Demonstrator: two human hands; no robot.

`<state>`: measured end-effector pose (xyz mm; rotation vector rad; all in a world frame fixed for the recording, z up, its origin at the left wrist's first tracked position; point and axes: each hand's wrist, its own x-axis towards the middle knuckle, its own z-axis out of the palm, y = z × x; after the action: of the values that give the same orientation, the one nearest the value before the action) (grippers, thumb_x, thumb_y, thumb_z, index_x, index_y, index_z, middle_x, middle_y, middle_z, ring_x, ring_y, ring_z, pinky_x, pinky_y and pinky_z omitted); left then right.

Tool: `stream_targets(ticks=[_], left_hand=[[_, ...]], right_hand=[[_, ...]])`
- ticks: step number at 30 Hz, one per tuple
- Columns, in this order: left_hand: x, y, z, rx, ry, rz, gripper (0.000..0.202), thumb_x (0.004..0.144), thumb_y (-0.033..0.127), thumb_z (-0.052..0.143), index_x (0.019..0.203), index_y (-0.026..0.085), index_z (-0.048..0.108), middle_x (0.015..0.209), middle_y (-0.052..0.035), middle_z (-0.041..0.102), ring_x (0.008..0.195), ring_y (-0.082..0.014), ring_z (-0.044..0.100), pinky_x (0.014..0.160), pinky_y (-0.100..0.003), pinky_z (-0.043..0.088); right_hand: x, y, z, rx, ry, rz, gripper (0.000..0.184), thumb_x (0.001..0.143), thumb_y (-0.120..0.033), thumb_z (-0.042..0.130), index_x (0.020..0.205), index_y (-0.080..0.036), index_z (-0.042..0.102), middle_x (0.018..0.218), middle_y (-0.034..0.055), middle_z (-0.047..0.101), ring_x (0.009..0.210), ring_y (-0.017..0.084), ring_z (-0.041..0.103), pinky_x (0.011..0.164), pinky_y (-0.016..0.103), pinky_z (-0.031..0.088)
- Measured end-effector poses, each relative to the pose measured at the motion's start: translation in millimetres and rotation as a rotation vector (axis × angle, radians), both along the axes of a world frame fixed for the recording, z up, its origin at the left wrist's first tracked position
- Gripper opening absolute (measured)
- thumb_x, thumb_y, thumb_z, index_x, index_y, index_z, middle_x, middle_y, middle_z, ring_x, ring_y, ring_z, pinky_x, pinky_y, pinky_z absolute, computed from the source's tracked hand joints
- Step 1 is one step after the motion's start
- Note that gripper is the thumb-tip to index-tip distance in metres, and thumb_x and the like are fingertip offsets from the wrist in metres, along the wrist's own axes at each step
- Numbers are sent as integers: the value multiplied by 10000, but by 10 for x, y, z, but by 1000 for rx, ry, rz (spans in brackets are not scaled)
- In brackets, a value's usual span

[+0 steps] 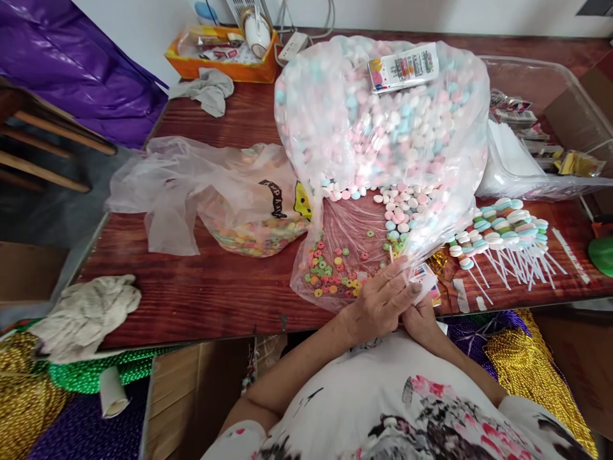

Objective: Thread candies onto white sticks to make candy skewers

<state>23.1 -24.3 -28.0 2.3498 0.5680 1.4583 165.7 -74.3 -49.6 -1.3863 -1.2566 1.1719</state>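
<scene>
My left hand reaches across at the front edge of the table, its fingers closed together beside a small printed packet. What those fingers hold is hidden. Closed just below is my right hand, at the packet's lower end. A thin white stick pokes up by my left fingers. Beyond my hands lies a big clear bag full of pastel button-shaped candies. Small coloured ring-shaped candies are scattered on its near part. To the right lie several candy skewers on white sticks.
A second clear bag of rings lies left. Back right stands a clear plastic tub of packets; an orange box is back left. Crumpled cloths lie on the table. Bead strands hang below its edge.
</scene>
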Motion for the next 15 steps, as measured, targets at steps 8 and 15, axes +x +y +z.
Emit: stream_targets(ticks=[8,15], left_hand=[[-160,788,101,-171,332,231,231,960,168,555,1093,193,743,960,-90,721,929,-221,683,877,-386,583],[79,1175,-169,-328,748,-11,208,783,27,561,722,146,720,787,-93,692,749,-208,650,730,-331,578]], right_hand=[[546,163,311,28,51,-324,302,940,-468,657,936,-172,715,473,-89,389,411,87,316,409,234,302],[538,38,133,129,-77,-83,246,1012,-383,568,1012,-199,730,608,-35,505,531,128,438,533,269,430]])
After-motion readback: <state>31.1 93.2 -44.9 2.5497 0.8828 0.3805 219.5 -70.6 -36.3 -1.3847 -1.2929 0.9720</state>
